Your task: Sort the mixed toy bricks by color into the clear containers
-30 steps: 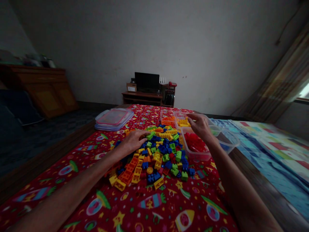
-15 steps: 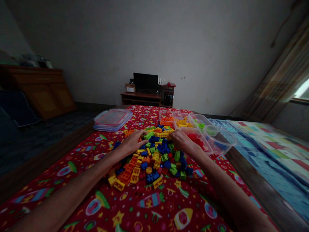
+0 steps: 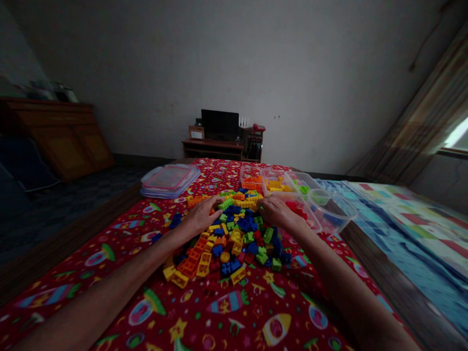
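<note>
The toy building bricks (image 3: 236, 237) are moulded plastic, smooth-sided and studded, with a low sheen. The tubs (image 3: 340, 223) are thin, see-through plastic with smooth, shiny rims, and the stacked lids (image 3: 170, 178) are smooth, translucent plastic. A printed tablecloth (image 3: 190, 321) looks like matt fabric; the bare edge of the desk (image 3: 380, 261) is grained wood with a dull shine. The cabinet (image 3: 60, 141) is wooden, the carton (image 3: 196, 132) plain cardboard, the curtain (image 3: 405, 131) cloth, the wall (image 3: 153, 73) matt.

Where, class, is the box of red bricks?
In the head view, the box of red bricks is right of centre, partly behind the right hand, between the brick pile and the round bowl.
</note>
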